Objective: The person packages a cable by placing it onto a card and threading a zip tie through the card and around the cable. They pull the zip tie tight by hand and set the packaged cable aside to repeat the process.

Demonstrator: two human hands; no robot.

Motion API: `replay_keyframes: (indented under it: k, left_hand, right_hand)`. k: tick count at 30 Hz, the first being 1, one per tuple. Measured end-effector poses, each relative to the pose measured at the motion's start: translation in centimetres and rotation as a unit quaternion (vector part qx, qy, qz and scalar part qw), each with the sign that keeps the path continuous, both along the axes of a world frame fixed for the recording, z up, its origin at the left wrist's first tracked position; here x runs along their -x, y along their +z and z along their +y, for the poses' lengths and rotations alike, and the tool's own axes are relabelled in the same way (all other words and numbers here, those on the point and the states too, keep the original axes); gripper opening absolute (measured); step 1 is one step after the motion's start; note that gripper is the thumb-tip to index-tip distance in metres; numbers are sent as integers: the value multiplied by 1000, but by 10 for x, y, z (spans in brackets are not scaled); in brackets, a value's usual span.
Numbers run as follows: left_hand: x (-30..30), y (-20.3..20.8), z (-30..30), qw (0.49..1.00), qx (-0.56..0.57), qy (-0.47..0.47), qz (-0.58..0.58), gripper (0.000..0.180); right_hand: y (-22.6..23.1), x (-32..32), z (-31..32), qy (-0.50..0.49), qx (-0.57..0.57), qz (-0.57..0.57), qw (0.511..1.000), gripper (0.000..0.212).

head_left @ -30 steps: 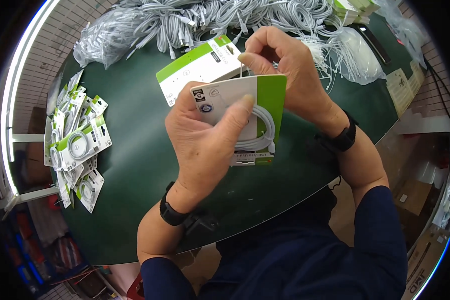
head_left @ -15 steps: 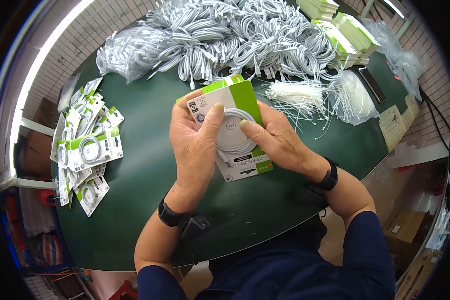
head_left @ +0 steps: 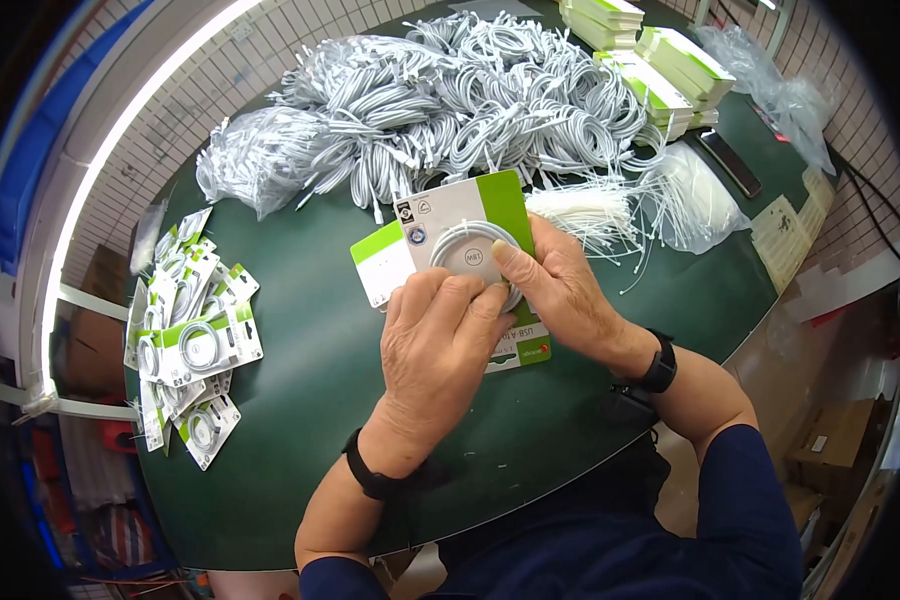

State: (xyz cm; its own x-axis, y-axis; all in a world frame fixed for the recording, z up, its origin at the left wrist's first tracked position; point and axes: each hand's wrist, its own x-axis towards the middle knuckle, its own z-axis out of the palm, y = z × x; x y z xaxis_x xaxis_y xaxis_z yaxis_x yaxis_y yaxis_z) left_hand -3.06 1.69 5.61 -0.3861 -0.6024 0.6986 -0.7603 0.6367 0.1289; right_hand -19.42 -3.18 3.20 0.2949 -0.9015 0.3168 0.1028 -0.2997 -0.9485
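The green table [head_left: 300, 400] spreads beneath everything, with a great heap of grey-white cables [head_left: 490, 90] across its far side. At the left lies a jumbled pile of carded cables [head_left: 185, 340]; stacks of green and white cards [head_left: 665, 100] stand at the far right. Between the hands, over the table's middle, is a tilted packaging card [head_left: 447, 210]. The left hand [head_left: 435, 335] has its fingers bunched over the card's front; whether they pinch anything cannot be told. The right hand [head_left: 575, 300] pinches the card's right side, thumb in front, over the coiled cable [head_left: 467, 231] that lies against it
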Motion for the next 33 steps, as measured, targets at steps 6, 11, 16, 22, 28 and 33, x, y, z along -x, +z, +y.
replay_keyframes:
  k: [6,11,16,22,28,33]
  left_hand:
    - [-2,-4,-10,998,-51,-39,25,32]
    - [-4,-10,-17,996,-32,-69,36,28]
    - [-6,-14,-20,995,8,-90,49,27]
    - [-12,-21,-13,996,49,-74,0,30]
    - [-14,-21,-8,994,-8,-89,63,34]
    - [-15,-8,-3,951,-58,-21,303,33]
  right_hand:
    - [-3,0,3,-11,-20,0,1000,34]
    - [-4,-3,6,-35,-16,0,999,34]
    - [-7,-6,7,-69,-12,8,998,33]
    - [-7,-11,10,-55,-25,46,997,30]
    - [-13,-1,-2,-69,19,123,990,28]
    - [-6,3,1,-60,-25,43,997,27]
